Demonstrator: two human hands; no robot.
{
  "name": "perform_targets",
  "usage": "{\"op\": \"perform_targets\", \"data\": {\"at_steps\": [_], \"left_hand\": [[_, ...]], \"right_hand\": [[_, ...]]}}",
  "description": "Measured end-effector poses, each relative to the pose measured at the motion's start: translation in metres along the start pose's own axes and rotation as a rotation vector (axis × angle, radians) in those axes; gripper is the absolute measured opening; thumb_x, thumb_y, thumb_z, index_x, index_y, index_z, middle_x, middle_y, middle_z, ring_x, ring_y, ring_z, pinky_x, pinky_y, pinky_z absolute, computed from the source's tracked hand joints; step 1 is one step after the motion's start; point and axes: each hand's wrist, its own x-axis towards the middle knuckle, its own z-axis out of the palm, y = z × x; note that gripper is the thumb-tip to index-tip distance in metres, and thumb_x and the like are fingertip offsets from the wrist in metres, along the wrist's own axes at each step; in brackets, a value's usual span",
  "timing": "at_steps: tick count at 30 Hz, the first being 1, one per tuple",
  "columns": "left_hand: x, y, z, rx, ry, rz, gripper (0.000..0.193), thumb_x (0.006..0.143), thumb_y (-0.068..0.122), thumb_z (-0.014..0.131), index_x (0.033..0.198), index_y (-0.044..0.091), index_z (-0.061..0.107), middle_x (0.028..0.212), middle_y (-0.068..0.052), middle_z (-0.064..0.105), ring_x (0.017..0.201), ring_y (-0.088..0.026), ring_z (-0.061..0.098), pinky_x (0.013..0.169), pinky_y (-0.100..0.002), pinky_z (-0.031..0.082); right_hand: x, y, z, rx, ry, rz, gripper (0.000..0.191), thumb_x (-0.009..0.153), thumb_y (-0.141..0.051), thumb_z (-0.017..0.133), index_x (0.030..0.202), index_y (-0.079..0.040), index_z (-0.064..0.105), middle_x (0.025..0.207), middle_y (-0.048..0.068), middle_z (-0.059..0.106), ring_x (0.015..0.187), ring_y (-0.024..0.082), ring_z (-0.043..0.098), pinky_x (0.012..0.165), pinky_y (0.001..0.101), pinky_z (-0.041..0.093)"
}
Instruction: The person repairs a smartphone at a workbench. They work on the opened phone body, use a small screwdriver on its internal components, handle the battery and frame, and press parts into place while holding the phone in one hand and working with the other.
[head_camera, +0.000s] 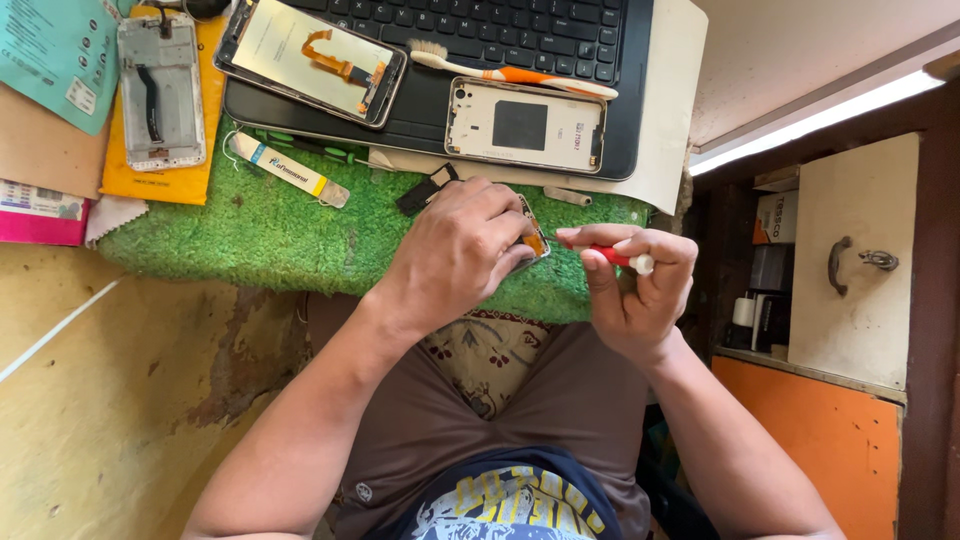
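My left hand lies over a small phone part on the green turf mat, pinning it down; only the part's right edge with an orange patch shows. My right hand grips a red-handled screwdriver with a white cap, its tip pointing left at the part's edge. The rest of the part is hidden under my fingers.
A black laptop at the back carries a white phone back cover, a phone screen with an orange flex cable and a toothbrush. A phone frame lies on a yellow pad. A cupboard door stands right.
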Motion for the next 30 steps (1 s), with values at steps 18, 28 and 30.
{"op": "perform_targets", "data": {"at_steps": [18, 28, 30], "left_hand": [[-0.0002, 0.0005, 0.0006, 0.007, 0.002, -0.003, 0.017, 0.083, 0.015, 0.081, 0.092, 0.005, 0.072, 0.098, -0.007, 0.067, 0.098, -0.028, 0.064, 0.091, -0.042, 0.049], [-0.0007, 0.0015, 0.0001, 0.001, 0.000, -0.004, 0.016, 0.084, 0.015, 0.081, 0.094, 0.005, 0.072, 0.098, -0.008, 0.066, 0.099, -0.028, 0.063, 0.090, -0.043, 0.048], [-0.0008, 0.0015, 0.0001, -0.004, -0.006, -0.004, 0.015, 0.084, 0.015, 0.081, 0.093, 0.006, 0.073, 0.098, -0.007, 0.066, 0.098, -0.028, 0.063, 0.091, -0.043, 0.048]], "right_hand": [[-0.0048, 0.0006, -0.0003, 0.094, 0.036, 0.017, 0.030, 0.114, -0.004, 0.057, 0.123, -0.006, 0.029, 0.108, 0.022, 0.068, 0.103, 0.024, 0.075, 0.093, 0.0345, 0.064], [-0.0038, 0.0025, 0.0015, -0.110, -0.035, -0.102, 0.030, 0.105, -0.001, 0.059, 0.116, -0.003, 0.031, 0.107, 0.027, 0.069, 0.103, 0.031, 0.075, 0.089, 0.0390, 0.065], [-0.0044, 0.0031, 0.0009, -0.060, -0.016, -0.066, 0.029, 0.107, -0.002, 0.057, 0.117, -0.004, 0.030, 0.108, 0.025, 0.069, 0.104, 0.029, 0.075, 0.091, 0.0380, 0.065]]}}
